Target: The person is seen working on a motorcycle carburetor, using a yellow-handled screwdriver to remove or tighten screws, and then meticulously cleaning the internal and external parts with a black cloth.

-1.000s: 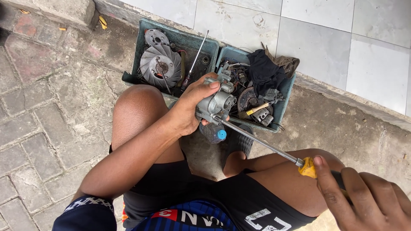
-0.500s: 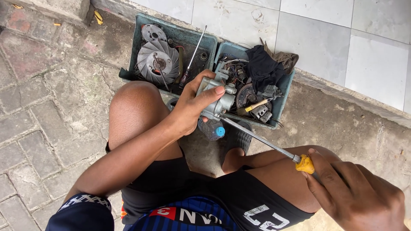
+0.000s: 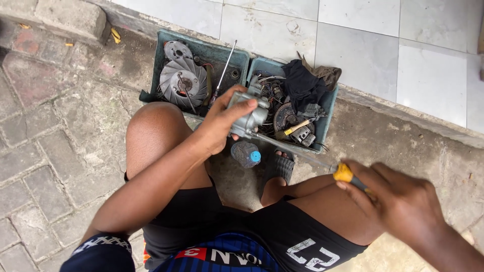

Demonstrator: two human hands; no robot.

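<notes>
My left hand [image 3: 219, 123] grips a grey metal carburettor [image 3: 248, 117] held above my knees. My right hand [image 3: 398, 201] holds a long screwdriver [image 3: 302, 156] by its yellow and black handle, at the lower right. The screwdriver's shaft runs up and left, and its tip meets the carburettor's lower side. A small plastic bottle with a blue cap [image 3: 246, 154] lies on the ground just below the carburettor.
Two teal trays sit ahead against a tiled step: the left tray [image 3: 151, 90] holds a finned fan wheel [image 3: 182, 80] and a thin screwdriver [image 3: 222, 70]; the right tray [image 3: 325, 118] holds engine parts, a dark rag [image 3: 302, 83] and a yellow-handled tool. My sandalled foot [image 3: 279, 168] rests on concrete.
My right hand has slid slightly left and up with the screwdriver, keeping its tip on the carburettor. The left hand still grips the carburettor, nearly unmoved.
</notes>
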